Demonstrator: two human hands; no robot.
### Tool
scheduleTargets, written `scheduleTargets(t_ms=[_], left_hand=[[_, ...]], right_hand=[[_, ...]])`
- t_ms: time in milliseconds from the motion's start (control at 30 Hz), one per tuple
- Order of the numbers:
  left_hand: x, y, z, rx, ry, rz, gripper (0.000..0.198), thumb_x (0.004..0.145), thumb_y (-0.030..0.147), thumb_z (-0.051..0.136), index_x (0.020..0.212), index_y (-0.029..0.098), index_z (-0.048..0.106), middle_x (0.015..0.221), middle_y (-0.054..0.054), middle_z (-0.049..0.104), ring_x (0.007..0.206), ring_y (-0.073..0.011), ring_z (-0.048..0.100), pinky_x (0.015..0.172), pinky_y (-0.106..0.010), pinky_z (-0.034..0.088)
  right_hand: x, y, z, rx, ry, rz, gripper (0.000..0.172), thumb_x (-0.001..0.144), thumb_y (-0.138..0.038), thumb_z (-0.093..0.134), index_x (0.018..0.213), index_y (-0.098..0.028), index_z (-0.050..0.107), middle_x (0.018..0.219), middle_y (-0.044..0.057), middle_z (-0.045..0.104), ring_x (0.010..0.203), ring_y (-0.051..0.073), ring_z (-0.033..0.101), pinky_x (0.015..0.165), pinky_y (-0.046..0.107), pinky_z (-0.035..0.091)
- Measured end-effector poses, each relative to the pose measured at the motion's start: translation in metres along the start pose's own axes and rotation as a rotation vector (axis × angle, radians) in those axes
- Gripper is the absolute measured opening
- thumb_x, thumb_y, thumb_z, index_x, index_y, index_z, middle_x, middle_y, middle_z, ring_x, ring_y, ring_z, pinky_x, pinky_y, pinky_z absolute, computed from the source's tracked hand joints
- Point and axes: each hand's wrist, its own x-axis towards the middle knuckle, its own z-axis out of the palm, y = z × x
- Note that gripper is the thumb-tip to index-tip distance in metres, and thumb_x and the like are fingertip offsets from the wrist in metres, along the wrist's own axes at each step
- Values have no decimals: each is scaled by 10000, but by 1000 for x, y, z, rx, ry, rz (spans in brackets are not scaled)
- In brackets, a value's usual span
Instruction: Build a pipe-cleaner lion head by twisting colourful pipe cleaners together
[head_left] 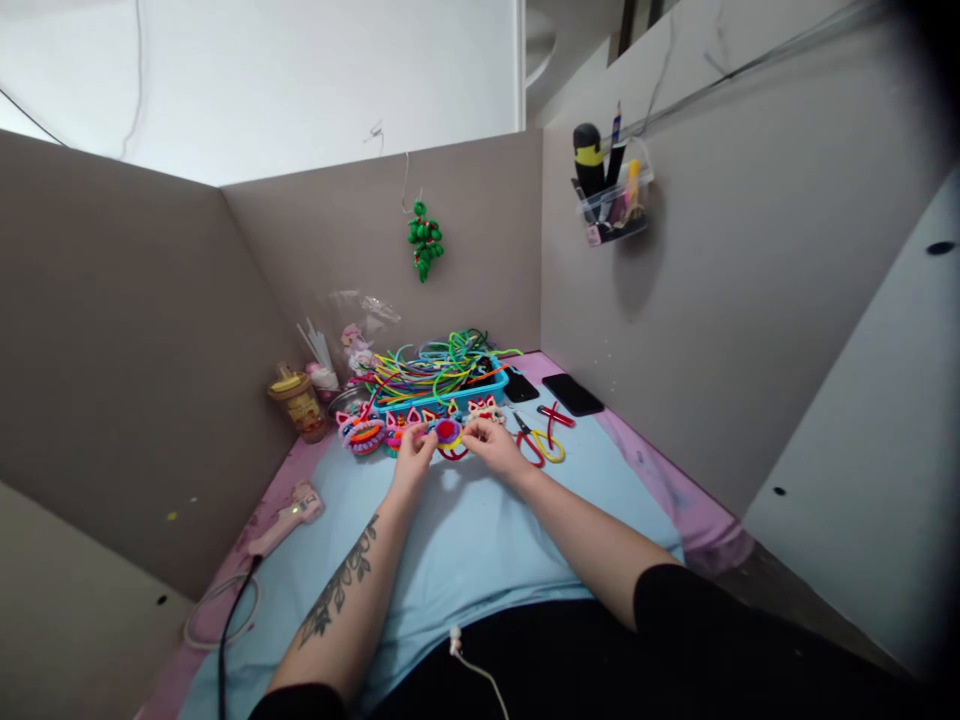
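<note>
Between my two hands is a small round craft piece, purple with a red centre and some yellow below. My left hand pinches its left edge. On the right side, the fingers of my right hand close on its edge. Colourful fuzzy craft pieces stand in a row just behind and left of my hands. Behind them, a blue basket holds many coloured fuzzy stems. Scissors with red and yellow handles lie right of my right hand.
A pink glue gun with a cable rests at left. Behind it stand a brown cup and a metal bowl. Two dark phones and a red cutter lie at right. Grey panels surround the table.
</note>
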Motion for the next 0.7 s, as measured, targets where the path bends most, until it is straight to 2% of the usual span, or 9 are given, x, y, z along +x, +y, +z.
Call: scheduleTargets(t_ms=[67, 133, 200, 367, 567, 700], left_hand=[[-1, 1, 0, -139, -99, -128, 607, 638, 434, 708, 1130, 165, 476, 859, -64, 642, 755, -160, 600, 659, -266, 445], [-4, 4, 1, -281, -167, -180, 697, 604, 376, 754, 1190, 168, 441, 913, -79, 648, 781, -165, 611, 703, -285, 463], [-8, 8, 2, -356, -189, -203, 727, 598, 340, 769, 1218, 181, 424, 912, -71, 649, 773, -165, 615, 710, -302, 479], [-12, 12, 3, -372, -194, -220, 695, 610, 320, 767, 1208, 196, 437, 864, -49, 649, 730, -162, 616, 661, -307, 501], [-13, 15, 4, -368, -218, -251, 703, 589, 299, 784, 1199, 181, 456, 888, -65, 653, 712, -157, 618, 638, -288, 499], [-14, 17, 3, -357, -250, -265, 724, 587, 311, 788, 1214, 167, 455, 852, -62, 655, 677, -144, 612, 622, -265, 480]], right_hand=[[-2, -2, 0, -60, -54, -17, 127, 732, -296, 569, 683, -180, 556, 619, -38, 523, 562, 101, 451, 554, 230, 353], [-3, -2, 1, -97, -79, -42, 109, 743, -277, 553, 698, -178, 571, 653, -27, 544, 599, 109, 477, 574, 234, 364], [-2, 0, 2, -107, -71, -87, 99, 749, -261, 548, 703, -179, 578, 723, -6, 572, 671, 124, 512, 609, 243, 383], [0, 3, 0, -142, 21, -189, 90, 733, -242, 583, 669, -180, 585, 906, 43, 556, 846, 158, 532, 674, 261, 411], [-1, 1, 2, -127, 6, -172, 111, 730, -257, 595, 654, -186, 557, 836, 28, 542, 777, 148, 515, 637, 261, 397], [1, 6, 2, 37, -53, -11, 139, 700, -288, 627, 706, -194, 525, 701, -16, 540, 629, 118, 488, 583, 251, 377]])
